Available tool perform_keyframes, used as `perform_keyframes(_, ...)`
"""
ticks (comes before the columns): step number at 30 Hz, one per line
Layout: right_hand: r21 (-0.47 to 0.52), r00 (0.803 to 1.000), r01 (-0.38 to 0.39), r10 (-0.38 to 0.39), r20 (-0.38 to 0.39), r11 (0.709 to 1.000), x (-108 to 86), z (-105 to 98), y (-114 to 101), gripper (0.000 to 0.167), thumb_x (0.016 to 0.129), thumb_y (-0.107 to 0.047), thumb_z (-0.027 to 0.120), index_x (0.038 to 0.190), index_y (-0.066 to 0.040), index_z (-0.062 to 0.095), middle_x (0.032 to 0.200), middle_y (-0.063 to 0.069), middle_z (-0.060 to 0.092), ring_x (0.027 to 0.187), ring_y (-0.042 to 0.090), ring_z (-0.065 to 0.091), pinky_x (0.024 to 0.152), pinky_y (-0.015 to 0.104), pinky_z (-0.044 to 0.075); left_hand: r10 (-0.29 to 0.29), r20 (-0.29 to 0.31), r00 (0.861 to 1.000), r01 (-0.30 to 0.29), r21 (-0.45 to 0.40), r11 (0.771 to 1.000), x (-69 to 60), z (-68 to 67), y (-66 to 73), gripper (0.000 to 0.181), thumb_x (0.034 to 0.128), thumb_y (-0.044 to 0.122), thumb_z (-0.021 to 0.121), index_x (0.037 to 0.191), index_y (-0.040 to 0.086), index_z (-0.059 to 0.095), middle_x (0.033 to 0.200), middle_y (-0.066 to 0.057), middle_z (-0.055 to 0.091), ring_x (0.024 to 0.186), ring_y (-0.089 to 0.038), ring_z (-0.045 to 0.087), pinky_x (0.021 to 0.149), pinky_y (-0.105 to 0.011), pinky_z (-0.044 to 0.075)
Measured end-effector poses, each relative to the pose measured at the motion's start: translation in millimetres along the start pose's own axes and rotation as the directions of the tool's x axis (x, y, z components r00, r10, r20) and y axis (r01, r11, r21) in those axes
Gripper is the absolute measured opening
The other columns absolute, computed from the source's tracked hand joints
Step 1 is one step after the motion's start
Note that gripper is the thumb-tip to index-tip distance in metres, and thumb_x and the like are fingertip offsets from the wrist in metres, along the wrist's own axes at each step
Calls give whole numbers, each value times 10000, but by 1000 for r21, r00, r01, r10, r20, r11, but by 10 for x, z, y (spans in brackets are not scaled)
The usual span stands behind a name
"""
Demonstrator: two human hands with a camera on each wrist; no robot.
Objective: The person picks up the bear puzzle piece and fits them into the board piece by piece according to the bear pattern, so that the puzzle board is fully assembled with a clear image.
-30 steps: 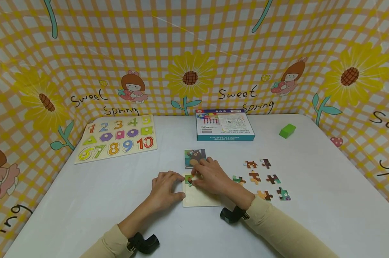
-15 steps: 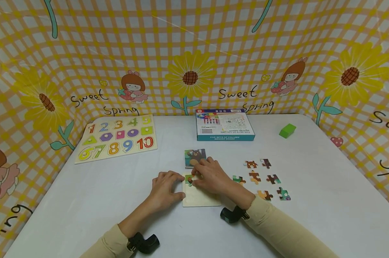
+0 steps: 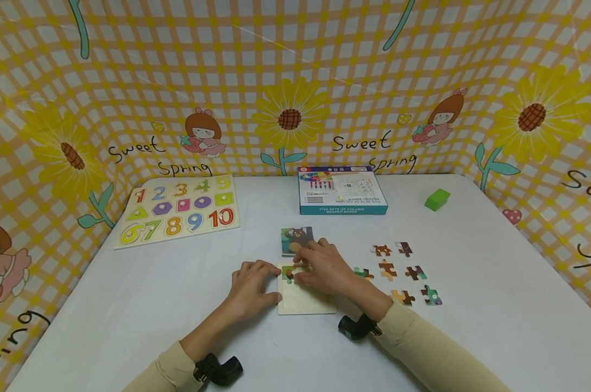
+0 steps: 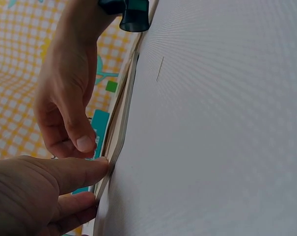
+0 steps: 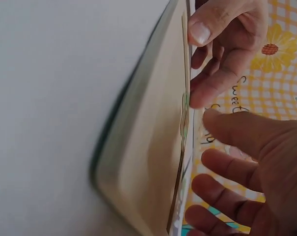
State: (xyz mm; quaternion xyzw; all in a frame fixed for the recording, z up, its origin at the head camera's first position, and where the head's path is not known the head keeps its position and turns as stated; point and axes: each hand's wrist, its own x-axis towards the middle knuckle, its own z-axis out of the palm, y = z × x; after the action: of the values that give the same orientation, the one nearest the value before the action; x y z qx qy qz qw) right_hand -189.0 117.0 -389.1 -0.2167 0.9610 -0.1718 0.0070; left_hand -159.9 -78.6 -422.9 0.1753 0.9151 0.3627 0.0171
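Observation:
A pale square puzzle tray (image 3: pixel 307 299) lies in front of me, with a green and brown jigsaw piece (image 3: pixel 287 274) in its upper left corner. My left hand (image 3: pixel 253 291) touches the tray's left edge with thumb and fingers; the left wrist view shows the thumb straight against the rim. Over the tray's upper part, my right hand (image 3: pixel 324 268) hovers close beside the piece and hides some of the tray. In the right wrist view its fingers (image 5: pixel 227 164) are spread and relaxed, with nothing seen between them. A bear picture card (image 3: pixel 292 239) lies just beyond the tray.
Several loose jigsaw pieces (image 3: pixel 387 269) are spread to the right of the tray. Farther back are a number puzzle board (image 3: pixel 177 209) on the left, a blue-edged box (image 3: pixel 343 193) in the middle and a green block (image 3: pixel 437 199) on the right. A checked cloth backs the table.
My right hand has shifted very slightly to the right, showing a little more of the tray beside the piece. The left hand stays at the tray's edge.

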Motion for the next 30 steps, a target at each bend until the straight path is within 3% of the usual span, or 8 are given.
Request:
perform_keyframes(7,4,1000,6,-6,-14,1000,-73,-74,36,306,765,-295,755,1018,-137,686,923,19,609,903,199,444,818,374,359,0,2,1000,0,-5,1000,-10,-4,4,380,743,157,754,1100,101,640,1170,-44,591,1156,-283,407,948,-540,249)
perform_keyframes(15,3,998,17,-16,-65,1000,-158,-183,223,310,775,-291,750,1028,-123,690,948,37,617,921,210,456,819,388,359,-4,1,1000,4,-15,1000,-6,4,4,378,746,155,753,1103,99,643,1183,-51,590,1169,-285,400,955,-545,248)
perform_keyframes(25,44,991,-98,101,-89,994,-274,-365,474,328,789,-276,740,1058,-95,687,1016,80,618,970,241,444,826,420,360,-4,-3,1000,4,-8,1000,0,9,1,396,739,149,760,1112,88,643,1178,-50,593,1166,-292,404,942,-539,252)
perform_keyframes(30,59,989,-115,120,-86,992,-325,-444,626,336,808,-269,721,1078,-76,675,1053,112,613,994,265,439,846,454,351,-5,-1,1000,5,-1,1000,0,5,6,396,740,149,759,1113,88,642,1179,-48,593,1167,-292,405,942,-535,252)
